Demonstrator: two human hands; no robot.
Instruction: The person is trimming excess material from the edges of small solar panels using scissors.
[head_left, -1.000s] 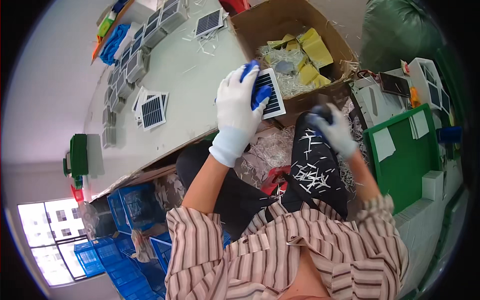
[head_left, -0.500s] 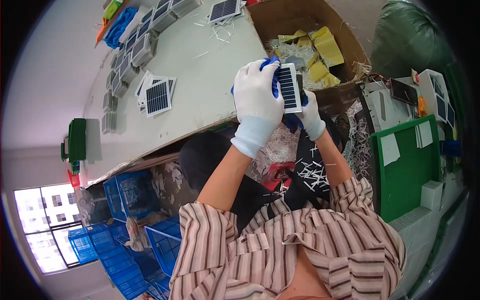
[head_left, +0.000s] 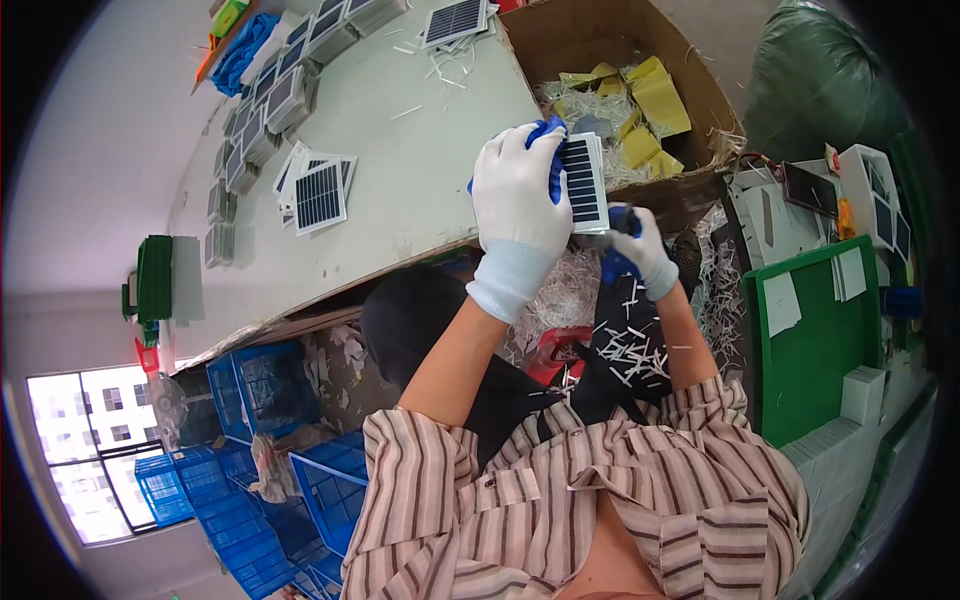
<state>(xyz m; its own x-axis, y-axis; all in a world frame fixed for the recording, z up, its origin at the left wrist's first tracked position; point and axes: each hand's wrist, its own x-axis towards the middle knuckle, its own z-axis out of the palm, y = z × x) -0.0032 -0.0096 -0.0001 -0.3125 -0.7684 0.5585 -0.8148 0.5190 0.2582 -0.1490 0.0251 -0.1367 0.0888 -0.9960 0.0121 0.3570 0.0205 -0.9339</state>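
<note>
A small solar panel (head_left: 584, 185) with dark cells and a white border stands tilted beside the table's edge. My left hand (head_left: 520, 195), in a white glove with blue fingers, is closed on its left side. A second pale edge shows along the panel's right side; I cannot tell whether it is another panel. My right hand (head_left: 642, 248), gloved the same way, is just below and right of the panel, its fingers closed around a dark hand tool (head_left: 622, 222). Motion blurs the tool, so its kind is unclear. White strips (head_left: 632, 350) lie on my dark trouser leg.
Loose solar panels (head_left: 320, 195) lie on the pale table (head_left: 400, 170), with stacked panels (head_left: 255, 135) along its far left side. Ahead stands a cardboard box (head_left: 690, 60) of shredded strips and yellow pieces. A green tray (head_left: 815, 340) is at right; blue crates (head_left: 230, 500) stand lower left.
My right hand has moved down and right, away from the panel's edge, with the dark tool. My left hand and the panel have barely shifted.
</note>
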